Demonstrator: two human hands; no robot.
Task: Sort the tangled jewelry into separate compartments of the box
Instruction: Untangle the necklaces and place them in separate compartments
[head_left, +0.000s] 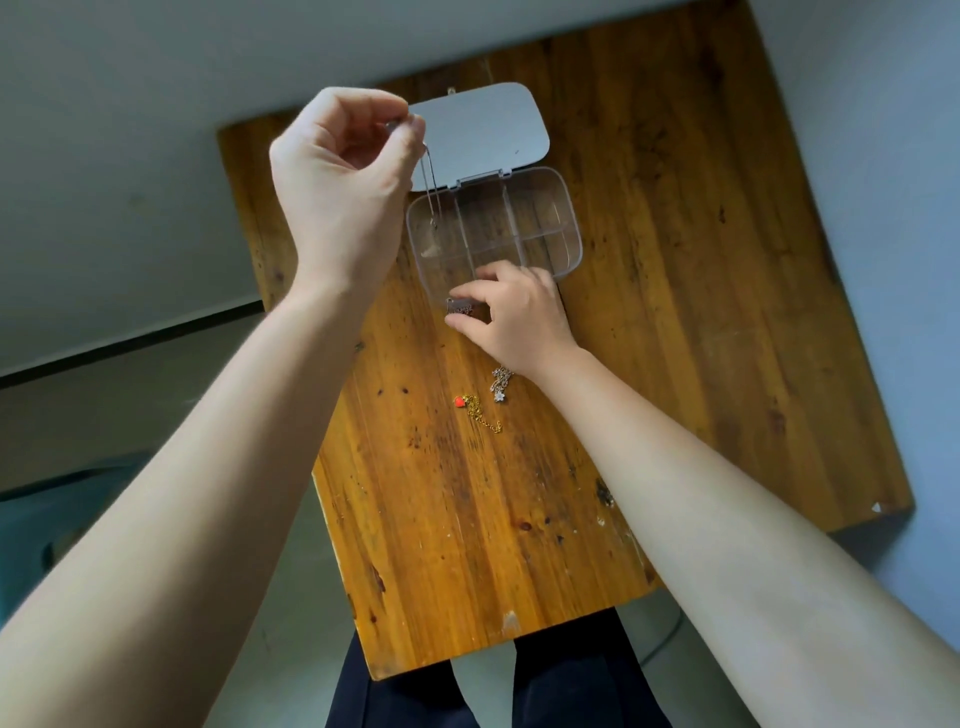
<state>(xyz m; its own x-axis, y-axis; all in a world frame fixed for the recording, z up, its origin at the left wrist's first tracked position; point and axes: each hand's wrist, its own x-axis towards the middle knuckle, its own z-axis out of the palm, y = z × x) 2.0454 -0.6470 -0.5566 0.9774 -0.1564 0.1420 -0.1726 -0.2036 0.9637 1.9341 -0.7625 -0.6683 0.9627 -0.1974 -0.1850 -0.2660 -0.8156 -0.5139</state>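
Fingers of my left hand (345, 156) pinch the top of a thin silver chain (429, 189), which hangs down over the left compartment of the clear plastic divided box (569, 228). My right hand (511, 314) rests on the box's near edge, fingertips closed on a small dark jewelry piece (460, 306) just at the rim. The box's grey lid (483, 130) lies open behind it. Nearer me on the worn wooden table (701, 312), a gold chain with a red heart charm (475, 408) lies just beside a silver chain with a white flower charm (500, 384), partly under my right wrist.
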